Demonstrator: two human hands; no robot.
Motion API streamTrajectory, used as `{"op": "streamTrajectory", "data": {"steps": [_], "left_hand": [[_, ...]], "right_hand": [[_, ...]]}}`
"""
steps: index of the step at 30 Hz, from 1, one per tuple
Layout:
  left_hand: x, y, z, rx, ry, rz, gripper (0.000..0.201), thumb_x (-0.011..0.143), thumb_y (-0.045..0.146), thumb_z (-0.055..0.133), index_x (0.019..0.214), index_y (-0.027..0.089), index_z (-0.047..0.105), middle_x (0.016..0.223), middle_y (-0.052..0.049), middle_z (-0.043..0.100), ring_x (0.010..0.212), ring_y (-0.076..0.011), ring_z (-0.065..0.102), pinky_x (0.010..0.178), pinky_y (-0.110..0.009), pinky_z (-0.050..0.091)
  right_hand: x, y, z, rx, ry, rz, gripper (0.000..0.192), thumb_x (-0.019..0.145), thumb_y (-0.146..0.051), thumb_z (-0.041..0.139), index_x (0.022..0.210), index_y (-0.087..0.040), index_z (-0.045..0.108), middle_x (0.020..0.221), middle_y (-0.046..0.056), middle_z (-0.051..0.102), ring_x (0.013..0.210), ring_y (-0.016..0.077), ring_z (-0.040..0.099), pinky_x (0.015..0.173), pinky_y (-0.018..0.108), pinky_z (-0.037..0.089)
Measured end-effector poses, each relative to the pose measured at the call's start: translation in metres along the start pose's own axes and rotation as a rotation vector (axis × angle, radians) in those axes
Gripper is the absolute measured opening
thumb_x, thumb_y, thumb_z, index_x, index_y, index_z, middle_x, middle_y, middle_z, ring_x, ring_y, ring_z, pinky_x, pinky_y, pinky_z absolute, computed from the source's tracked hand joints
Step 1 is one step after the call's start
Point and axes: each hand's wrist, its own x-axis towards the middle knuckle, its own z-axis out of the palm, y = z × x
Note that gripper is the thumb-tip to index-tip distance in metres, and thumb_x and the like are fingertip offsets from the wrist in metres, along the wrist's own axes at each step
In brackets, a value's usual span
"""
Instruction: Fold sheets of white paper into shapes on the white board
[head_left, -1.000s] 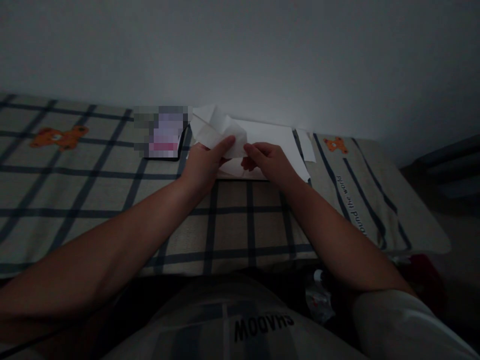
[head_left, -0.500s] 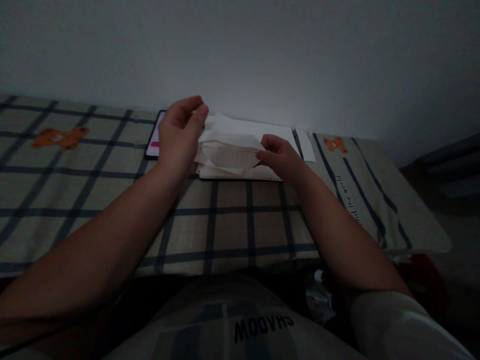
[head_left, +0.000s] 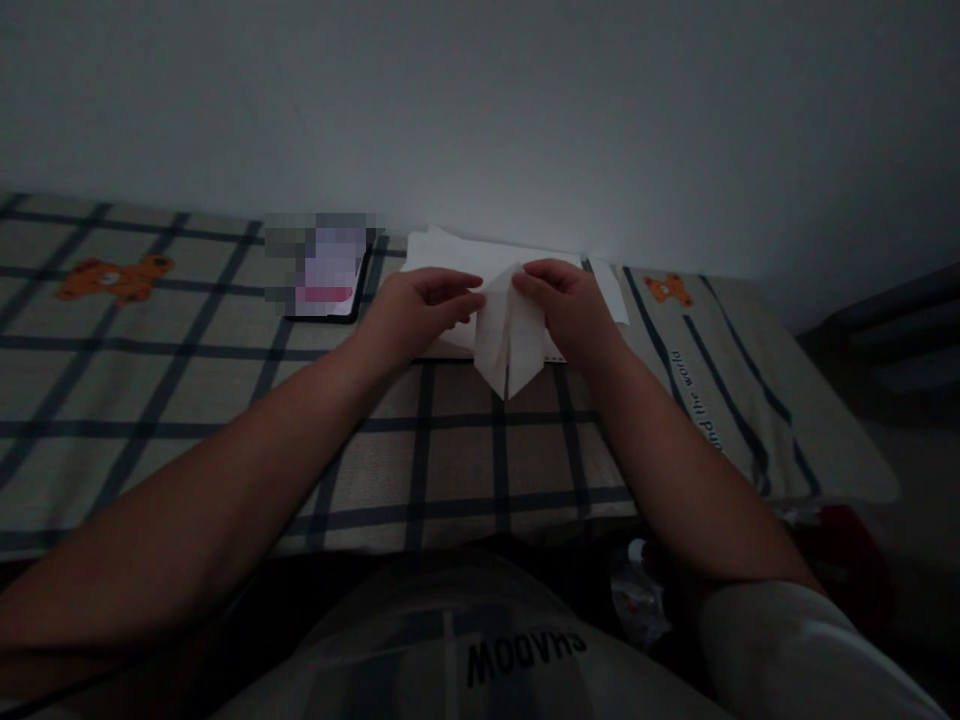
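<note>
Lighting: dim throughout; we see a room in low, grey light with weak colour. Brightest zone: the wall (head_left: 525,120) just above the white sheets (head_left: 465,258), where a soft glow falls off toward the corners. Shadows: deep at the lower edge, where the lap goes nearly black; no hard-edged shadows, no glare. Folded paper (head_left: 510,340) reads pale grey against the checked cloth (head_left: 187,400). Quality: grainy, soft in detail; the phone (head_left: 326,270) is pixelated. Distortion: wide-angle bending at the edges; forearms loom large.
</note>
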Motion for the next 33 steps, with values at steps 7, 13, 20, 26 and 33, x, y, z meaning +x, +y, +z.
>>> {"op": "streamTrajectory", "data": {"steps": [7,13,20,26,33], "left_hand": [[-0.005,-0.004,0.006,-0.116,-0.004,-0.146,0.031,0.083,0.051,0.076,0.083,0.020,0.076,0.086,-0.006,0.077,0.082,-0.0195,0.071,0.076,-0.033,0.059],[0.001,-0.008,0.004,-0.333,-0.101,-0.294,0.021,0.082,0.039,0.079,0.073,0.021,0.072,0.081,-0.003,0.073,0.077,-0.0141,0.066,0.074,-0.029,0.056],[-0.001,-0.006,0.004,-0.167,-0.039,-0.206,0.017,0.081,0.036,0.079,0.075,0.020,0.076,0.082,-0.004,0.076,0.076,-0.0151,0.068,0.073,-0.030,0.057],[-0.004,-0.008,0.005,0.025,0.011,-0.035,0.023,0.083,0.043,0.075,0.079,0.020,0.078,0.075,-0.003,0.075,0.065,-0.0140,0.066,0.061,-0.026,0.054],[-0.006,-0.009,0.003,0.291,0.056,0.157,0.029,0.089,0.046,0.068,0.086,0.019,0.080,0.072,-0.002,0.075,0.063,-0.0139,0.065,0.059,-0.025,0.050]], "right_hand": [[-0.008,0.000,0.009,-0.036,-0.103,-0.141,0.033,0.079,-0.052,0.078,0.085,-0.021,0.070,0.082,0.001,0.070,0.075,0.0140,0.061,0.066,0.028,0.049],[-0.010,0.000,0.009,-0.070,-0.110,-0.161,0.033,0.081,-0.053,0.076,0.086,-0.020,0.072,0.081,0.001,0.070,0.075,0.0139,0.061,0.065,0.028,0.049],[-0.013,-0.004,0.009,-0.043,-0.129,-0.106,0.025,0.083,-0.044,0.075,0.085,-0.019,0.073,0.078,0.001,0.069,0.072,0.0128,0.060,0.064,0.027,0.047],[-0.014,-0.006,0.010,-0.027,-0.121,-0.050,0.026,0.081,-0.045,0.076,0.084,-0.019,0.073,0.077,0.000,0.068,0.070,0.0124,0.058,0.062,0.026,0.045],[-0.016,-0.007,0.012,-0.006,-0.111,-0.006,0.028,0.080,-0.046,0.077,0.083,-0.019,0.073,0.076,0.000,0.067,0.070,0.0120,0.057,0.060,0.025,0.042]]}}
